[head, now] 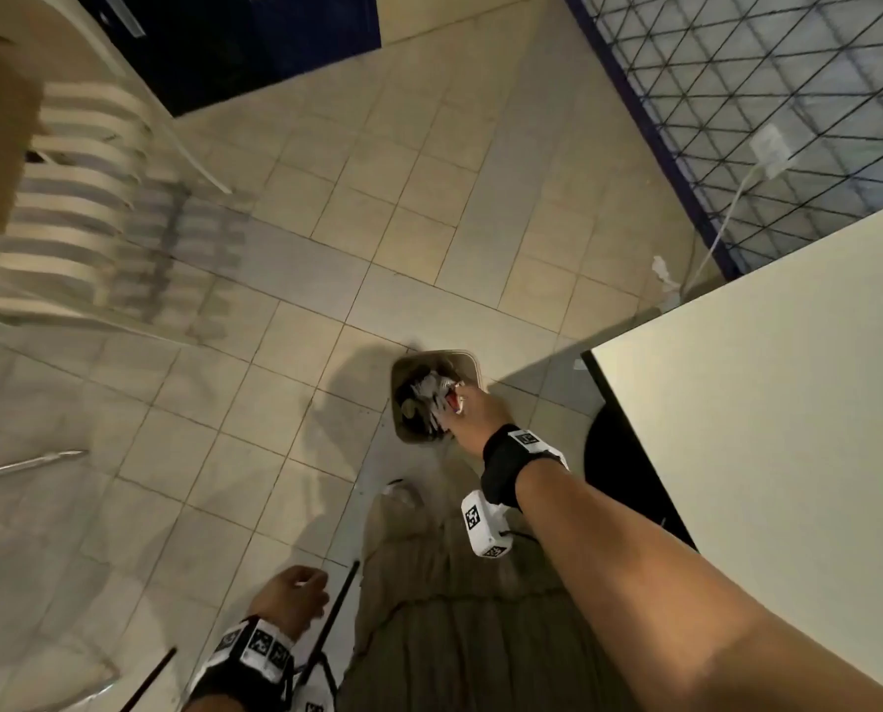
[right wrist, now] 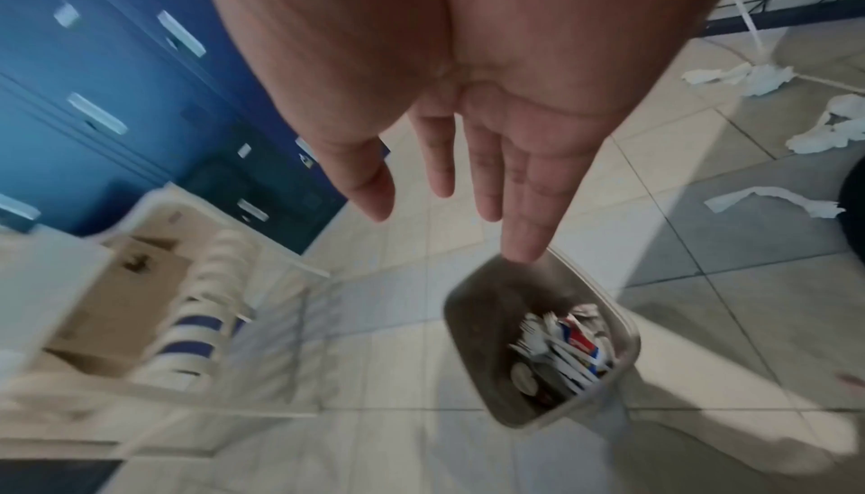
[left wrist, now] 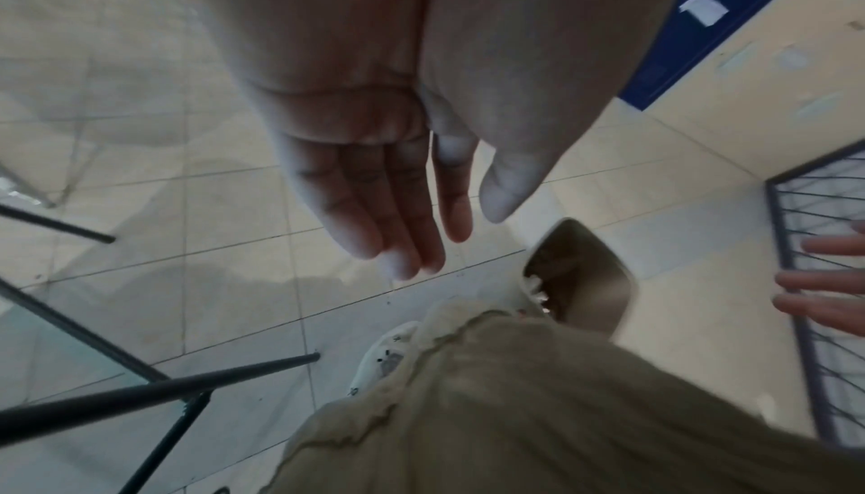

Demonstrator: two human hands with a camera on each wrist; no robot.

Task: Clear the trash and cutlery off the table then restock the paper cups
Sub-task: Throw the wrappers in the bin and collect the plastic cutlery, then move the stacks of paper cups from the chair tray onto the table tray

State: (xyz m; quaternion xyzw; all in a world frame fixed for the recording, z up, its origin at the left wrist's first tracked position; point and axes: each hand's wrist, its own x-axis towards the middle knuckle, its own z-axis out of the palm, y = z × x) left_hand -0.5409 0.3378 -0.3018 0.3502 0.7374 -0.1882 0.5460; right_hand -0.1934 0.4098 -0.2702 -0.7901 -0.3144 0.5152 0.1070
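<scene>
Trash-dump step looks done: right hand (right wrist: 468,132) hangs over the bin (right wrist: 473,383) with fingers straight and empty, white cutlery (right wrist: 557,350) and wrappers inside it, left hand (left wrist: 398,169) relaxed, empty; next probably cup restock.

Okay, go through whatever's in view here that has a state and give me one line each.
right hand: open, fingers straight, empty, above the bin
left hand: open, relaxed, holding nothing
trash bin: upright on the floor, no lid, partly filled
white plastic cutlery: lying in the bin with wrappers
paper scraps: loose on the floor
white table: visible part bare
</scene>
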